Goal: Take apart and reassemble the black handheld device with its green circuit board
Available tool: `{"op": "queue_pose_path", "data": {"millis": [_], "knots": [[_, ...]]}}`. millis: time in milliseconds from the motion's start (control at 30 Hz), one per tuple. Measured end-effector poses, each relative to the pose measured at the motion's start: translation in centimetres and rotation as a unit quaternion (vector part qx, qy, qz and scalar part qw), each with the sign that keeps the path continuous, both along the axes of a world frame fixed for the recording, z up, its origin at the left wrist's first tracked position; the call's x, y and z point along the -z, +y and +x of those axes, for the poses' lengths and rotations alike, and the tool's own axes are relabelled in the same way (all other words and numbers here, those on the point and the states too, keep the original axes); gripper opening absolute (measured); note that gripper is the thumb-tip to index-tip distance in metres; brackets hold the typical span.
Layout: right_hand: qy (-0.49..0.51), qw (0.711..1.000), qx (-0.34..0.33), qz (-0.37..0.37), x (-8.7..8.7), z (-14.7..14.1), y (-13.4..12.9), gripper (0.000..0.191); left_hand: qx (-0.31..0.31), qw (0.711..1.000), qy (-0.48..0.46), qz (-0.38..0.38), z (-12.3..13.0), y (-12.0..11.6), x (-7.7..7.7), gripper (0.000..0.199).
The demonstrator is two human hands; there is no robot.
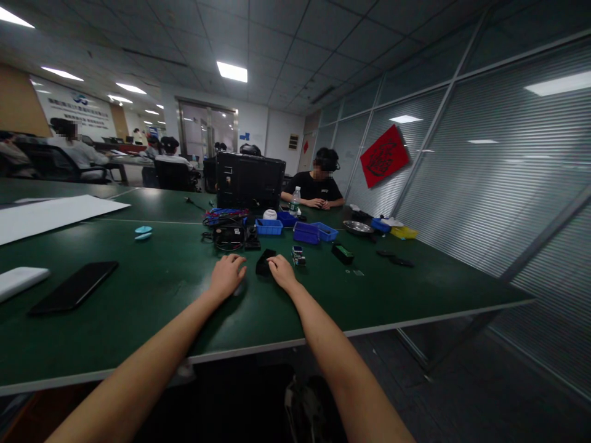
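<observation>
My left hand (227, 275) rests low over the green table, its fingers loosely bent and apart, with nothing visible in them. A small greyish patch shows under its palm; I cannot tell what it is. My right hand (282, 272) is closed at the fingertips on the right edge of a small black open-looking case (264, 263), which sits on the table between both hands. Just right of that hand stands a small electronic module (298, 256) with a little screen. Farther right lies a black case with a green circuit board (343, 253).
Behind my hands are a power supply with cables (229, 236), blue bins (269, 227), a monitor (250, 179) and a water bottle (295, 200). A metal bowl (358, 227) stands right. A black phone (76, 287) lies left. A co-worker (316, 187) sits across the table (161, 320).
</observation>
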State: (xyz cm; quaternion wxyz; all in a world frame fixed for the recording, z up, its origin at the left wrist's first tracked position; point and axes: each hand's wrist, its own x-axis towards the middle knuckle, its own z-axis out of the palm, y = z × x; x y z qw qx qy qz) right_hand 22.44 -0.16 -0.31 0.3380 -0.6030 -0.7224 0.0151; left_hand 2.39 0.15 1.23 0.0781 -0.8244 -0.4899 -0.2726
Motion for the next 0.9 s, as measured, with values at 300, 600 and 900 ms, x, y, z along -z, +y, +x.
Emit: {"op": "queue_pose_path", "data": {"millis": [300,600,900], "knots": [[0.005,0.941,0.334,0.054,-1.0,3.7,-0.5,0.038,0.074,0.996,0.007,-0.047,5.1,-1.6,2.2,0.034],[-0.002,0.928,0.357,-0.109,-0.5,5.0,0.3,0.048,0.088,0.995,0.011,-0.040,4.2,-1.8,2.0,0.031],[-0.013,0.959,0.283,-0.026,-0.6,4.1,0.0,0.042,0.087,0.994,-0.011,-0.061,4.5,-2.0,1.8,0.031]]}}
